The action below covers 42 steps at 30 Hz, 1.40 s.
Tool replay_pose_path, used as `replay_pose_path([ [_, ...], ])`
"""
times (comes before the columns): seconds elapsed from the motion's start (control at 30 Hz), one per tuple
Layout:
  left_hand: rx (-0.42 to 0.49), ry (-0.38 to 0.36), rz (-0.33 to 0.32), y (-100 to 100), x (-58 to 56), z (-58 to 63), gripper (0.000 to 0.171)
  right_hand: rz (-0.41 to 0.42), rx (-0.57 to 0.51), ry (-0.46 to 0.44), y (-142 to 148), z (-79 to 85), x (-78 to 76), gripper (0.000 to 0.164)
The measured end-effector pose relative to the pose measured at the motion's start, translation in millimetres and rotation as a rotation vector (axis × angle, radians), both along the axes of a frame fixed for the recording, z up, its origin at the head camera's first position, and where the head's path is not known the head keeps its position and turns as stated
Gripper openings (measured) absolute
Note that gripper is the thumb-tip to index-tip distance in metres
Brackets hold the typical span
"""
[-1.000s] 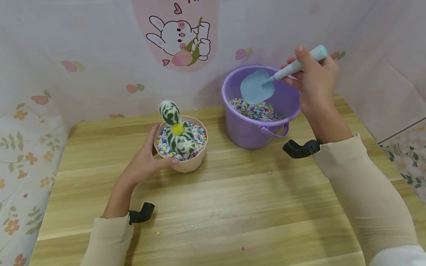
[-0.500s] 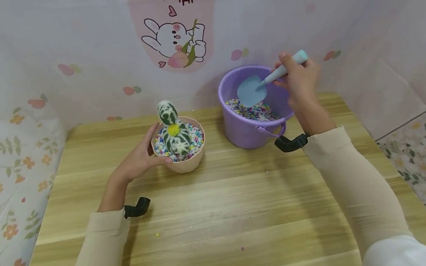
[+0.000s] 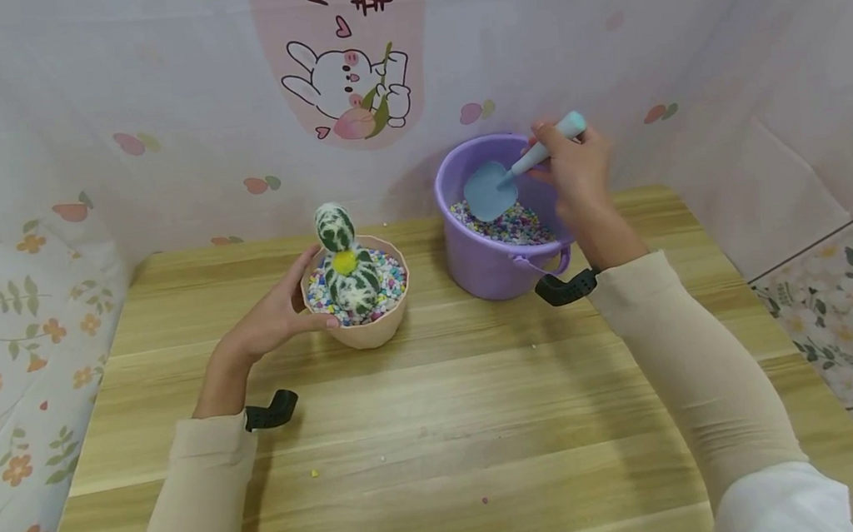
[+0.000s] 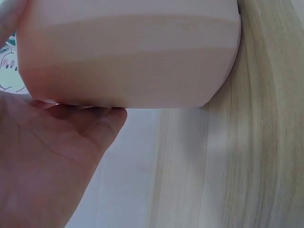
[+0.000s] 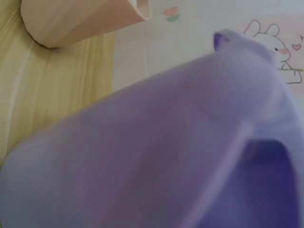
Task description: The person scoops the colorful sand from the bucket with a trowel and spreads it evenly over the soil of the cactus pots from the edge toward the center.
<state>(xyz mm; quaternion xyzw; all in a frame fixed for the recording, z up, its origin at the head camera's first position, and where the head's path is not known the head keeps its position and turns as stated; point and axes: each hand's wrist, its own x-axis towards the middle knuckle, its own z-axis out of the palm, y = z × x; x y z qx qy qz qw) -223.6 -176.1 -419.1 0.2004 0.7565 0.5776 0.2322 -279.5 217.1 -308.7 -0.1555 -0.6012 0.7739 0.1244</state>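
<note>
In the head view a peach flower pot (image 3: 370, 334) stands on the table, filled with coloured pebbles (image 3: 392, 279) around a fuzzy striped cactus (image 3: 354, 290) with a yellow middle. My left hand (image 3: 268, 318) grips the pot's left side, thumb near the front rim; the left wrist view shows fingers against the pot wall (image 4: 133, 61). My right hand (image 3: 581, 172) holds a light-blue toy shovel (image 3: 491, 191) by its handle. The shovel's blade is inside the purple bucket (image 3: 481, 263), above the pebbles (image 3: 519, 227) there. In the right wrist view the bucket (image 5: 123, 152) hides the right hand.
A wooden table (image 3: 425, 433) bears the pot and bucket, with a few stray pebbles near its front. The bucket's handle (image 3: 543, 265) hangs at its front right. A printed cloth (image 3: 194, 84) hangs behind, with patterned cloth at both sides.
My right hand has moved left and slightly down, bringing the shovel's blade lower into the bucket. My left hand keeps its hold on the pot. The head view has shifted a little.
</note>
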Motion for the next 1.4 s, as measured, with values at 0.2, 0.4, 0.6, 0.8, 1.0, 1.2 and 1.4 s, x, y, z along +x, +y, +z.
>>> replay_pose_path([
  [0.2, 0.009, -0.015, -0.013, -1.1, -2.2, 1.0, 0.106, 0.017, 0.051, -0.014, -11.1, -8.9, -2.6, 0.015],
  [0.4, 0.060, -0.050, -0.030, -4.0, -4.1, 2.4, 0.107, 0.057, 0.141, -0.010, -16.9, -11.4, -2.8, 0.019],
  [0.6, 0.084, -0.046, -0.039, -6.3, -5.1, 1.6, 0.107, 0.108, 0.165, -0.022, -15.1, -12.7, -2.6, 0.024],
  [0.8, 0.103, -0.052, -0.050, -6.3, -6.9, 0.0, 0.106, 0.096, 0.197, -0.029, -9.5, -15.9, -4.4, 0.025],
  [1.0, 0.104, -0.053, -0.047, -4.5, -8.8, -0.9, 0.105, 0.019, 0.118, -0.047, -3.6, -14.7, -4.5, 0.025],
  [1.2, 0.105, -0.052, -0.040, -3.2, -10.6, -3.3, 0.104, -0.039, 0.016, -0.041, -1.0, -15.9, -4.3, 0.025],
  [1.4, 0.095, -0.061, -0.032, -2.7, -10.3, -3.3, 0.106, -0.081, -0.062, -0.025, 4.7, -17.5, -5.5, 0.024],
])
